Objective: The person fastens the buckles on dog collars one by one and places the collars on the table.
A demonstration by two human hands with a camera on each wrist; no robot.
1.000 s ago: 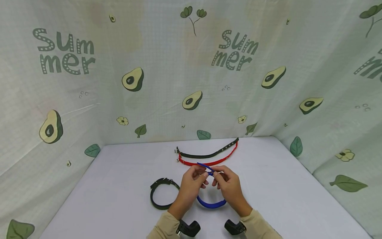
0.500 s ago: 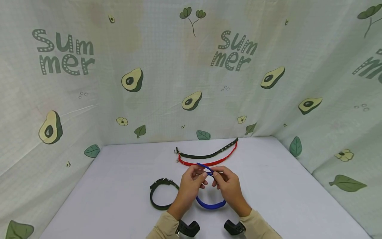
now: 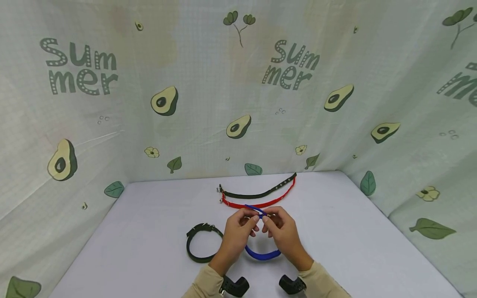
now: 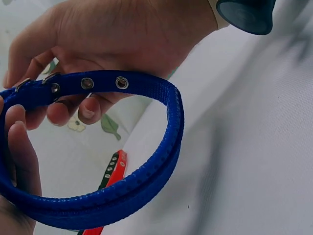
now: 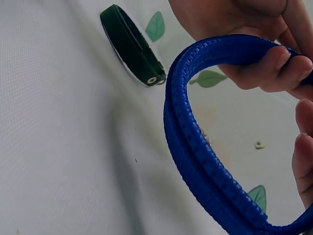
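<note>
Holding a looped, stitched blue collar (image 4: pixel 146 183).

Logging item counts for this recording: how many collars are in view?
4: a blue collar between the left hand and right hand; a looped dark collar to their left, partly hidden; a red collar and a stretched-out dark collar beyond them. No others show.

Long beige sleeves (image 3: pixel 204 283); black, rounded wrist-worn camera units (image 3: pixel 236 287).
</note>
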